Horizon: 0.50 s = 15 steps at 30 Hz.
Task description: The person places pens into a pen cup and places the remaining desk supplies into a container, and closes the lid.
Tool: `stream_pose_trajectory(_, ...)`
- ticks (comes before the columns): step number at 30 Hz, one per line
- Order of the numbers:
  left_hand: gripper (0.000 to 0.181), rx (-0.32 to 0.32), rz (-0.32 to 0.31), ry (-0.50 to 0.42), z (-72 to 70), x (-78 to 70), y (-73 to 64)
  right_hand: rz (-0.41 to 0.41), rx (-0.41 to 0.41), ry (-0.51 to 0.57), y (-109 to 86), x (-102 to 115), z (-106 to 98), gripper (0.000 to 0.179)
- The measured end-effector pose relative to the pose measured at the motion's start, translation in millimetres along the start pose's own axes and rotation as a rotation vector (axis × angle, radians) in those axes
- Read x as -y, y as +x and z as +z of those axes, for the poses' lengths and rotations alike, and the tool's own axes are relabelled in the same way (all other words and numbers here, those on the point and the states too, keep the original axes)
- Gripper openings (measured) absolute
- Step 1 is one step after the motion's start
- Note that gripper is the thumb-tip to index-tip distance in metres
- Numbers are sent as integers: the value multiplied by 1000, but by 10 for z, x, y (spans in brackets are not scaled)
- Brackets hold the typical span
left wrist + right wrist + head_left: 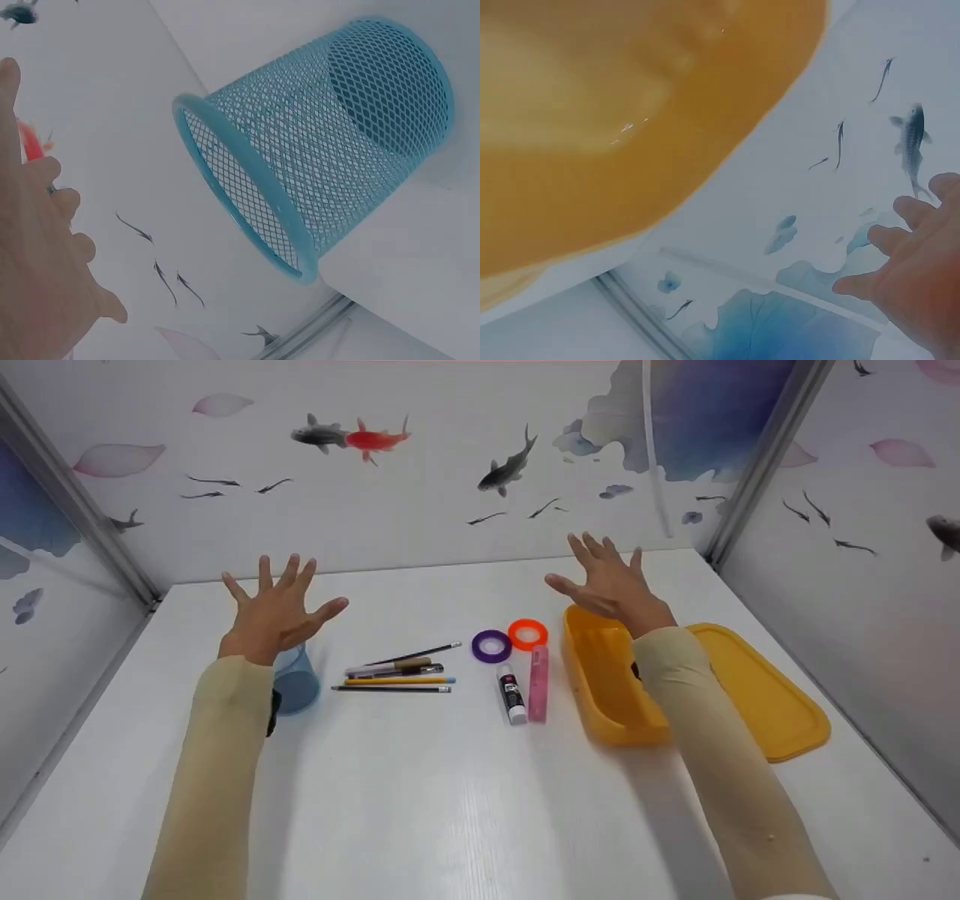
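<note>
Blue mesh forms the cup [301, 690] at left, just nearer than our left hand [268, 611]; the yellow box [583, 697] sits at right, partly behind our right hand [611, 585]. Both hands are spread with straight fingers, gripping nothing. To hold this pose well, we should keep both lifted, so neither knocks cup or box. We count one cup, one box, one lid [784, 701] at far right, two rings [491, 658], one glue stick [511, 696], one pink stick [538, 686], and five pens and pencils [397, 681] left of centre.

Long, pale yellow-beige fabric sleeves [214, 780] reach both wrists, with a small black piece [274, 709] at the left one's inner edge and a tiny spot [771, 837] on the right.
</note>
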<state>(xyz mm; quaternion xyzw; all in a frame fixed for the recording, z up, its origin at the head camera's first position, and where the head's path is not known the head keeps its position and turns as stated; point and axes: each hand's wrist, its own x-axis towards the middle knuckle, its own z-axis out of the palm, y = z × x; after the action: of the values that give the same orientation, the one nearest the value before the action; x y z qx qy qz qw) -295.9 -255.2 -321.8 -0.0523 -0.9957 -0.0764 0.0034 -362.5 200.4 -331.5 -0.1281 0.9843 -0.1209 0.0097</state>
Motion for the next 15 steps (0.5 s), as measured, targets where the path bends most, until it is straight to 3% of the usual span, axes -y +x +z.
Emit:
stream_pose_trajectory(10, 99, 32, -7, -111, -84, 298, -190, -53, -1, 96, 34, 268, 95, 89)
stream_pose_trajectory(15, 95, 40, -27, -248, -58, 455, -300, -60, -9, 134, 81, 437, 155, 81)
